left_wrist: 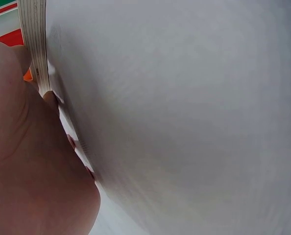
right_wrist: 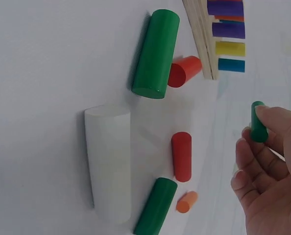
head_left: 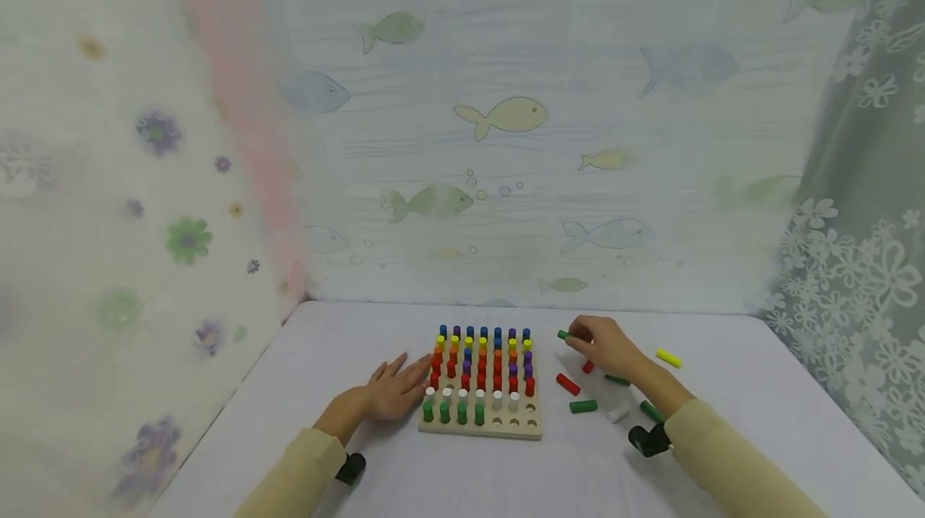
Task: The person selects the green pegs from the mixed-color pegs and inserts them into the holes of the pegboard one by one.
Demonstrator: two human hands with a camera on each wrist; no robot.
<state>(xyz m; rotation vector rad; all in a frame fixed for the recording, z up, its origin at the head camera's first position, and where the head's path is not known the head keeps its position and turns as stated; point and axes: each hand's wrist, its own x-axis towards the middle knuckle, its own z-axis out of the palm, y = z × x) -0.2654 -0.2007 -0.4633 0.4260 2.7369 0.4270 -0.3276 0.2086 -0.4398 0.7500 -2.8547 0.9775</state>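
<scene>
A wooden pegboard stands on the table with rows of coloured pegs upright in it: blue, purple, yellow, orange, red, white and green. Its front right corner shows several bare holes. My left hand lies at the board's left side with fingers spread and touching its edge; the left wrist view shows the thumb by the board's side. To the right of the board, my right hand pinches a green peg between thumb and fingers, above the table.
Loose pegs lie right of the board: a red peg, a green peg, a white peg, an orange peg and a yellow peg. A fish-patterned curtain hangs behind the white table.
</scene>
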